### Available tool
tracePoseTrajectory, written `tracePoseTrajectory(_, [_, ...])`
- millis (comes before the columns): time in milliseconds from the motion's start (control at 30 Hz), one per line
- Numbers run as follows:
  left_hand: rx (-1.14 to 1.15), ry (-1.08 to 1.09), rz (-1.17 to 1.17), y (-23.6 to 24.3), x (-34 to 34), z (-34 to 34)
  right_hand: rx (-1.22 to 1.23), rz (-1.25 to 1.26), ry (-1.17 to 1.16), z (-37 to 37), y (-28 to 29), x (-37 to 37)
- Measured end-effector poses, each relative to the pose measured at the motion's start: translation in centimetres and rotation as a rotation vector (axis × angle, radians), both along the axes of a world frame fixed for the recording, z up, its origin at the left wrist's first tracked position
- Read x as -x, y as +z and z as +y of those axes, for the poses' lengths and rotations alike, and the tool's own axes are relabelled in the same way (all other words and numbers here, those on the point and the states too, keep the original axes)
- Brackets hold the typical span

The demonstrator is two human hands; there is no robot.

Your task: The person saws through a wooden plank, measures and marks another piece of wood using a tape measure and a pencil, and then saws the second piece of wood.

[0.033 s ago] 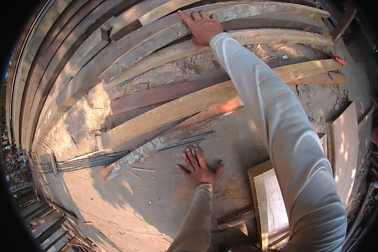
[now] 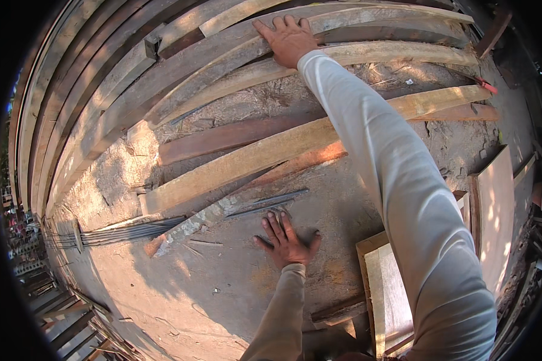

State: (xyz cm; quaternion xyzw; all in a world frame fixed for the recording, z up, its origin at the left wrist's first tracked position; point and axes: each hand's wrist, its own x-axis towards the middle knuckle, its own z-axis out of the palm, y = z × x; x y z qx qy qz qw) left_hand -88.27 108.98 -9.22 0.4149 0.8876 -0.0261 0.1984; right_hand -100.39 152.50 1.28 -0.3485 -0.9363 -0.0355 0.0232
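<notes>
Right hand (image 2: 291, 41) lies on the plank (image 2: 355, 17), fingers bent, whether clamped I cannot tell, with its long axis running left to right, while the left hand (image 2: 287, 242) spreads flat on the ground (image 2: 223, 313), well apart.

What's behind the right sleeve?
A tan beam emerges on both sides of the right sleeve, apparently one piece; the stretch between is covered. A pale panel shows along its left edge; how far it continues behind is hidden.

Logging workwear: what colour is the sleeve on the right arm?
The right sleeve is pale grey, clearest in the head view.
</notes>
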Motion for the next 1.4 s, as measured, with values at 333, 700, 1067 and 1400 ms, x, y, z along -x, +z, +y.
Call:
tracePoseTrajectory(333, [-0.125,-0.020,0.130,-2.7,-3.3,-2.0,-0.048,0.140,0.270,-6.1,-1.4,-9.9])
tracePoseTrajectory(700, [0.084,0.058,0.121,4.5,-15.4,-8.4,0.090,0.525,0.821,-40.7,16.0,-35.3])
tracePoseTrajectory(1067, [-1.044,0.292,-0.733,16.4,-35.9,-36.6,0.416,0.470,0.940,-79.1,37.8,-58.3])
tracePoseTrajectory(1400, [-1.663,0.999,-1.788,39.1,-54.6,-61.7,0.615,0.225,0.957,-110.8,49.5,-68.0])
